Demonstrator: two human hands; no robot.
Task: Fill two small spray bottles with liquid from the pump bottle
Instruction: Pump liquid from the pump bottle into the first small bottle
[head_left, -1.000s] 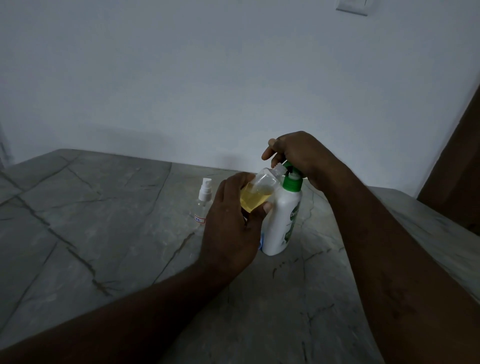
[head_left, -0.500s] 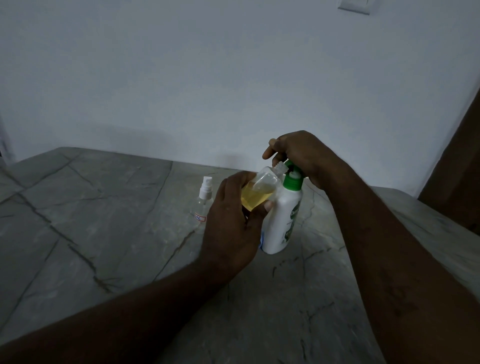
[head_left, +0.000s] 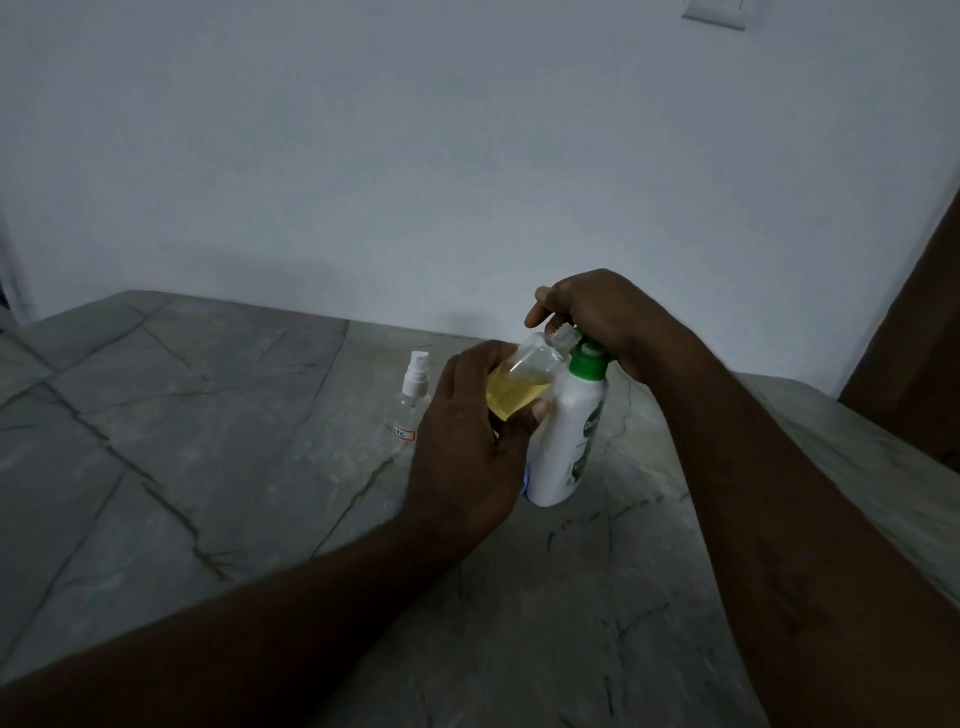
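Note:
A white pump bottle (head_left: 569, 441) with a green pump head stands on the grey stone table (head_left: 218, 457). My right hand (head_left: 602, 312) lies curled over the pump head and hides the nozzle. My left hand (head_left: 467, 447) grips a small clear spray bottle (head_left: 524, 384) with no cap, tilted so that its open neck sits right under my right hand. It holds yellow liquid to about halfway. A second small spray bottle (head_left: 413, 402), clear with a white spray cap and a small label, stands upright to the left, apart from both hands.
A plain white wall (head_left: 415, 156) rises behind the table's far edge. A dark wooden panel (head_left: 914, 364) stands at the right. The table's right edge runs diagonally past my right forearm. The light is dim.
Both hands and both bottles keep almost the same places. The view has shifted slightly, and I cannot tell whether the liquid level has changed.

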